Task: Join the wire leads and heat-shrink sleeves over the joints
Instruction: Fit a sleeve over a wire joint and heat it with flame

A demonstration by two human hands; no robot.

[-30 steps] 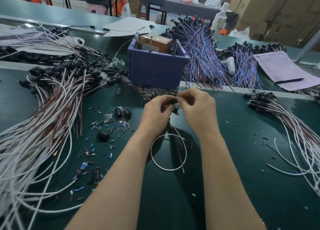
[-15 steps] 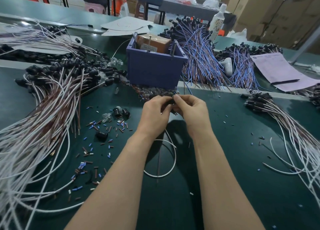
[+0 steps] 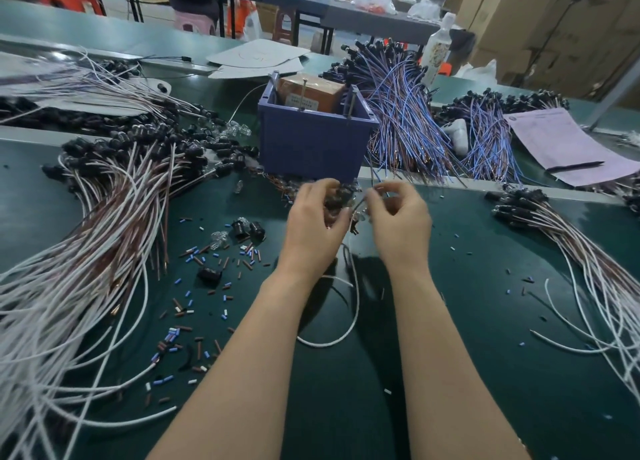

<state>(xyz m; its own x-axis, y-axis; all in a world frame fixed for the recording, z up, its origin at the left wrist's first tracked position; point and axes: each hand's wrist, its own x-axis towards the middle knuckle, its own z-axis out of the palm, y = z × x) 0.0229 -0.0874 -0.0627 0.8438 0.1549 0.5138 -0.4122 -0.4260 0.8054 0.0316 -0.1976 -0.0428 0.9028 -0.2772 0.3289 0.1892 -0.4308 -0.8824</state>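
Hands pulled apart a bit, were touching half a second ago. Left hand point(image 3: 315, 227) curled round dark end of white wire point(image 3: 348, 333), kinda blurry. Right hand point(image 3: 398, 224) pinching thin lead point(image 3: 361, 202) thumb-to-finger. Wire loops down onto table point(image 3: 485, 355) between forearms, near blue bin point(image 3: 311, 148).

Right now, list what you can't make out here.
Head view only.
The joint between left hand and right hand: motion blur and curled fingers cover it; sleeve on or off, and each grip, unclear.
The white wire: upper end hidden behind the left hand.
The label on the box in the bin: too small to read.
The paper: print too small.
The wire bundle: cut off by the left edge.
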